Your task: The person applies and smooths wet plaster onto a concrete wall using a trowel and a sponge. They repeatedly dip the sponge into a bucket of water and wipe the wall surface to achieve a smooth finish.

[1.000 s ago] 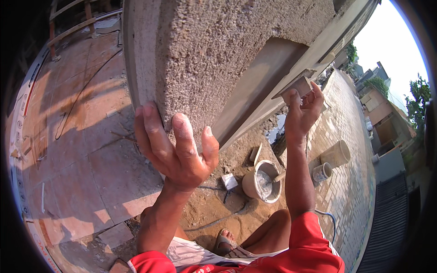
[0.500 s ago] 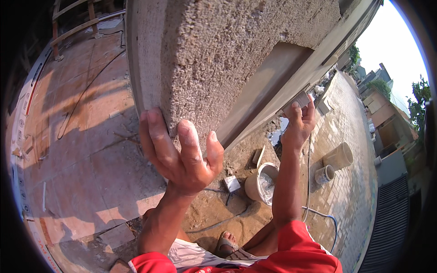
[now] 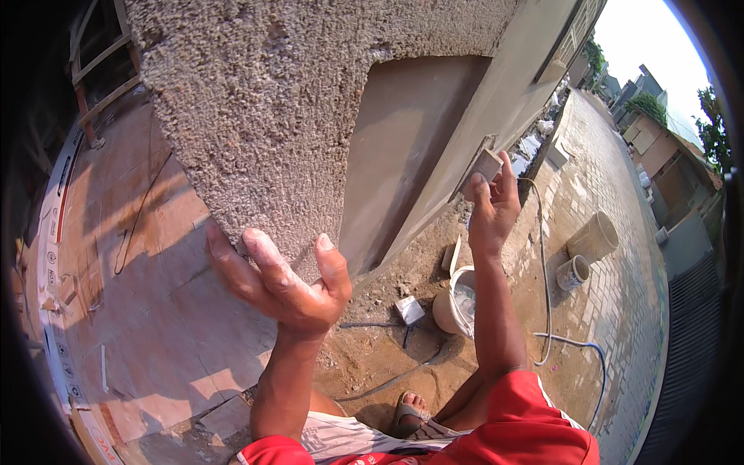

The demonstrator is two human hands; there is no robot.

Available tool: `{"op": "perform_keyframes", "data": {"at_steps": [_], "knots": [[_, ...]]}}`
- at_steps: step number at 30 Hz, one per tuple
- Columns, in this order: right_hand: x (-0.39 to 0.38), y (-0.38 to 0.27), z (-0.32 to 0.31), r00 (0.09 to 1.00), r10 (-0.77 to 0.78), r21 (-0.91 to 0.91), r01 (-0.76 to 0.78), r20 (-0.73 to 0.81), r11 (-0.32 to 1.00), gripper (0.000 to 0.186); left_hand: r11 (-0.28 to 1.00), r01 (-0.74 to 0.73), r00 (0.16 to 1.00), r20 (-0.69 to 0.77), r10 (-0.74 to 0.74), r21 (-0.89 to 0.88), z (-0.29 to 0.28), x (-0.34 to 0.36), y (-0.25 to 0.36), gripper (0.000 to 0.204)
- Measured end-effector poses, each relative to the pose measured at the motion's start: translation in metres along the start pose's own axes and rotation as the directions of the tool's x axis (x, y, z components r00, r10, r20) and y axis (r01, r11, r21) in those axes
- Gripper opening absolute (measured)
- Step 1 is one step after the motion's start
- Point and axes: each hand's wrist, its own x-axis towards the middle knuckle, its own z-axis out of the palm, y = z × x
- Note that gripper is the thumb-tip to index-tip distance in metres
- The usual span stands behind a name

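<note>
A rough, grainy plastered wall corner stands before me, with a smooth recessed panel in its right face. My left hand, its fingertips whitish with dust, rests against the lower part of the corner. Its fingers are spread and hold nothing. Further right, my right hand is closed on a small greyish-brown rectangular block, pinched between thumb and fingers. The block is beside the smooth side wall; whether it touches the wall I cannot tell.
On the sandy ground stand a bucket with whitish contents and a small pale block. Two more buckets, one large and one small, stand on the paving by a hose. Reddish tiles cover the left floor.
The view has shifted, so the wall corner appears further left and more of the recessed panel shows. My left hand stays at the corner; my right hand still grips the block.
</note>
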Motion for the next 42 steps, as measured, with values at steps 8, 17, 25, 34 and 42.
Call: {"op": "perform_keyframes", "data": {"at_steps": [8, 17, 25, 34, 42], "knots": [[-0.002, 0.006, 0.027, 0.994, -0.094, -0.218, 0.103, 0.049, 0.971, 0.043, 1.0, -0.008, 1.0, 0.007, 0.008, -0.024, -0.002, 0.004, 0.003, 0.08], [0.02, -0.023, 0.02, 0.995, -0.099, -0.035, 0.099, 0.002, 0.994, 0.043, 0.987, -0.133, 0.99, -0.029, 0.136, 0.087, -0.001, 0.007, -0.002, 0.081], [-0.037, 0.042, 0.007, 0.99, -0.063, -0.199, 0.088, 0.127, 0.976, 0.045, 0.99, -0.094, 0.995, -0.012, 0.096, 0.102, 0.002, 0.004, 0.003, 0.078], [0.03, -0.028, 0.022, 0.967, -0.256, -0.184, 0.254, 0.015, 0.95, 0.046, 0.977, -0.16, 0.985, -0.037, 0.167, 0.14, 0.0, 0.009, 0.006, 0.087], [-0.042, 0.053, -0.008, 0.996, 0.08, -0.116, -0.076, 0.039, 0.99, 0.046, 0.993, -0.064, 0.998, -0.022, 0.066, 0.102, 0.004, 0.002, 0.006, 0.079]]}}
